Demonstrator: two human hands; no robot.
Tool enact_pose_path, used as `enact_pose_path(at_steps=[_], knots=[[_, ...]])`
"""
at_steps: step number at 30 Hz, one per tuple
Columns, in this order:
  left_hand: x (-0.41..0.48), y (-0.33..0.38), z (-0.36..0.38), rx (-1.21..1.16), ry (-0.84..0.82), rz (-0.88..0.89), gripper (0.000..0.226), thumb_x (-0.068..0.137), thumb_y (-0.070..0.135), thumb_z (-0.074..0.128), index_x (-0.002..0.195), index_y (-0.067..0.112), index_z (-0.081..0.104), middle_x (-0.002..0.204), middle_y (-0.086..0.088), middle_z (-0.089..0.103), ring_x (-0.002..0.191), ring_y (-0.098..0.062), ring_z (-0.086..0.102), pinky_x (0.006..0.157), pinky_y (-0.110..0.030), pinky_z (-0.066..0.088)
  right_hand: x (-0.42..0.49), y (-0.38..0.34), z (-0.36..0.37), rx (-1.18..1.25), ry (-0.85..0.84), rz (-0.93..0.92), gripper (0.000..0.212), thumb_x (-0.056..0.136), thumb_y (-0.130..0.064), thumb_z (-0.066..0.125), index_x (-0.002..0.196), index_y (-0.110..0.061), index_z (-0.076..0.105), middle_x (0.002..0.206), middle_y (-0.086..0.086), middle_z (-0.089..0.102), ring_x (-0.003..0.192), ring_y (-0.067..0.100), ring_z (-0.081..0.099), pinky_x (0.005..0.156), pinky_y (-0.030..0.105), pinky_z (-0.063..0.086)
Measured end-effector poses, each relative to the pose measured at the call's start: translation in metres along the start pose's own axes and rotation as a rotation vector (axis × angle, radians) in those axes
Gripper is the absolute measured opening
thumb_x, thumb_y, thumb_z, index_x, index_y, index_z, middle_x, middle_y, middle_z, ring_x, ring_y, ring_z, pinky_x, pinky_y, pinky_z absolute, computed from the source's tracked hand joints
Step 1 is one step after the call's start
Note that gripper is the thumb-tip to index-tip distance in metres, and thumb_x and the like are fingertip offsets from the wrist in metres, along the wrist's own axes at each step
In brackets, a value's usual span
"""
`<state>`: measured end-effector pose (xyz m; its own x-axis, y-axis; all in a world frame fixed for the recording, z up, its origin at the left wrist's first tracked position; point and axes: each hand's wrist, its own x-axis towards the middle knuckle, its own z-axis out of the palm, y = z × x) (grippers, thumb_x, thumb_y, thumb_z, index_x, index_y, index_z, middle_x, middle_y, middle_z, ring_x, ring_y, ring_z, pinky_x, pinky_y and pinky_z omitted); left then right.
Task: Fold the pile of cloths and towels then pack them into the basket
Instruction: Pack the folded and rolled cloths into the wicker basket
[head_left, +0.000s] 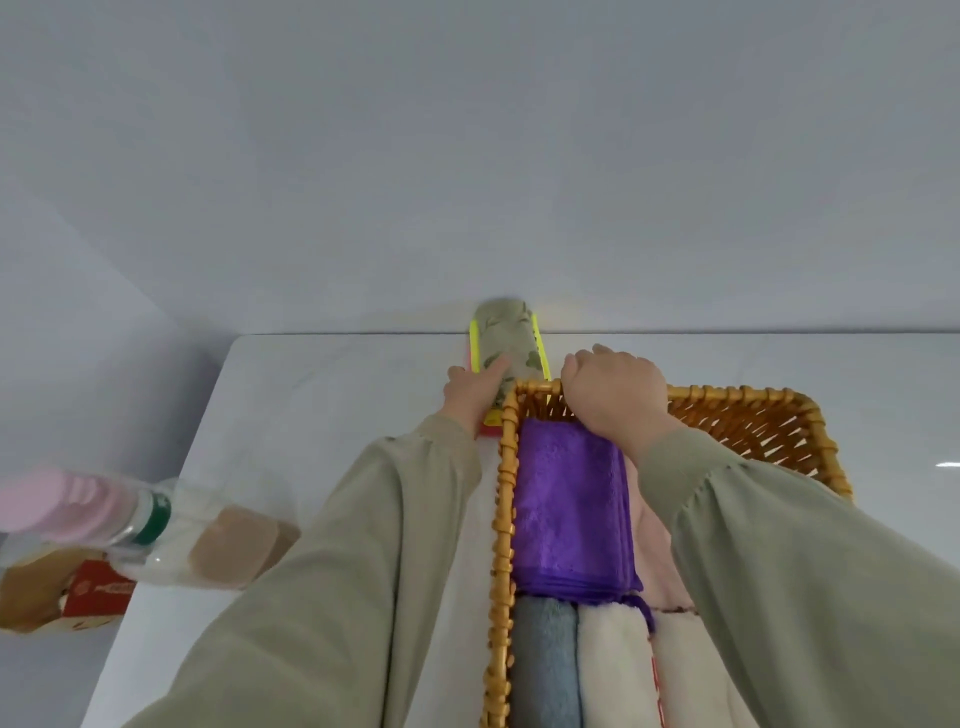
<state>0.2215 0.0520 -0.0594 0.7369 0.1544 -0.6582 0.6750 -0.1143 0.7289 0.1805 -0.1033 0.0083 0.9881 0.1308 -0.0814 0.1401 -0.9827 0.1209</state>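
Right hand (613, 400) fingers (605, 358) curled over basket (753, 396) rim — left hand (474, 391) gripping rolled cloth (506, 338) beyond

Plain pale grey wall (467, 130) fills 9 to 3 o'clock. White glossy table (311, 395) below, light glint (948, 465) at 3 o'clock.
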Motion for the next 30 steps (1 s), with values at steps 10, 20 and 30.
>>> enact_pose_path(at_steps=[10, 20, 30], knots=[[-0.005, 0.006, 0.004, 0.006, 0.033, 0.096, 0.015, 0.073, 0.020, 0.066, 0.081, 0.007, 0.064, 0.074, -0.005, 0.064, 0.078, -0.023, 0.066, 0.063, -0.028, 0.052, 0.001, -0.001, -0.002, 0.099, -0.003, 0.035, 0.041, 0.098, -0.021, 0.021, 0.091, -0.010, 0.060, 0.094, 0.008, 0.064, 0.083, 0.030, 0.059, 0.067, 0.035, 0.043], [-0.094, 0.048, -0.054, 0.591, 0.348, 0.692, 0.042, 0.080, 0.040, 0.067, 0.107, 0.023, 0.040, 0.081, 0.007, 0.051, 0.070, -0.016, 0.053, 0.059, -0.029, 0.039, -0.004, 0.005, -0.017, 0.134, -0.236, 0.049, 0.046, 0.098, -0.034, 0.014, 0.112, -0.016, 0.054, 0.120, 0.004, 0.060, 0.110, 0.028, 0.053, 0.106, 0.053, 0.022], [-0.191, 0.080, -0.064, 0.250, 0.141, 0.796, 0.042, 0.076, 0.017, 0.069, 0.109, 0.027, 0.045, 0.086, 0.009, 0.054, 0.078, -0.013, 0.058, 0.060, -0.025, 0.048, -0.063, 0.003, -0.116, 1.410, -0.154, 0.203, 0.081, 0.087, -0.050, 0.060, 0.150, -0.016, 0.022, 0.154, 0.006, 0.027, 0.138, 0.018, 0.031, 0.101, 0.030, 0.030]])
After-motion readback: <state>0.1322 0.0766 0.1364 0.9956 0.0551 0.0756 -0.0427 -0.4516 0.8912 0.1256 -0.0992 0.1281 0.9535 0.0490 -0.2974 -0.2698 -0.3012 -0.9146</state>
